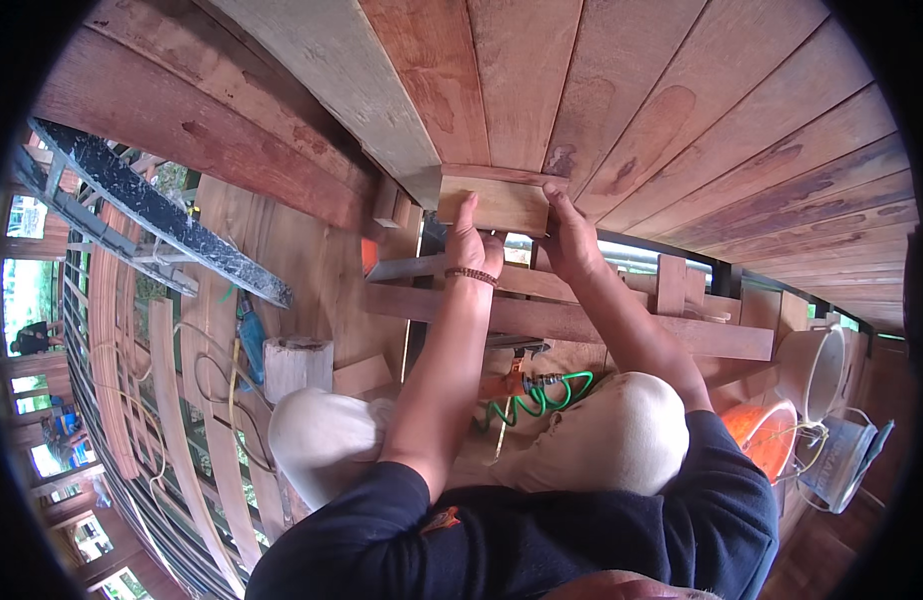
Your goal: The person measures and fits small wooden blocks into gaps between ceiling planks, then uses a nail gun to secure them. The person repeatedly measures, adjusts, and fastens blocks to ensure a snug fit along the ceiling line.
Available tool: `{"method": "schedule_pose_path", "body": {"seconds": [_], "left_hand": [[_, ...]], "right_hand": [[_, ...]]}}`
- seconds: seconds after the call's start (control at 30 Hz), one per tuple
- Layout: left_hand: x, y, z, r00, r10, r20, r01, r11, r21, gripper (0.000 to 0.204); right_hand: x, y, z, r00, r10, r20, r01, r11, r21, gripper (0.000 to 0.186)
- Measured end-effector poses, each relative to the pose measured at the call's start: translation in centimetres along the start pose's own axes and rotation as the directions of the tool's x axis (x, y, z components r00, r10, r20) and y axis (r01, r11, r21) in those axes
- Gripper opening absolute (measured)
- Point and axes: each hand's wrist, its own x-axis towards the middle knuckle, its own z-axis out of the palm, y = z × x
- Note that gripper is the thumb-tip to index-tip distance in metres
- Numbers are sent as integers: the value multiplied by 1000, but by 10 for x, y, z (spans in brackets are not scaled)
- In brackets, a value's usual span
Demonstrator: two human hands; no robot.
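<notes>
Both my hands hold a short piece of wooden board [512,207] up against the end of a row of reddish planks [622,125]. My left hand [469,245], with a beaded bracelet at the wrist, grips its left part, thumb on the front face. At the right end, my right hand [574,240] has its thumb on the upper corner. The other fingers of both hands are largely hidden under or behind the piece. To its left, a pale grey beam [347,85] meets the planks.
An orange tool [502,385] with a green coiled hose [557,397] lies between my knees. Loose boards [582,325] lie beyond it. White [814,372] and orange [769,437] buckets stand at right. At left are a paint-spattered metal piece [172,215], a wood block [299,368] and cables.
</notes>
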Motion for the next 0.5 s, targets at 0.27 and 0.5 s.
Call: {"method": "schedule_pose_path", "body": {"seconds": [0.27, 0.5], "left_hand": [[-4, -3, 13, 999, 5, -53, -5, 1000, 0, 51], [-11, 0, 18, 997, 47, -54, -47, 999, 5, 54]], "right_hand": [[-10, -19, -10, 994, 107, 0, -104, 966, -235, 73], [-3, -40, 2, 980, 199, 1, -184, 912, -367, 73]]}}
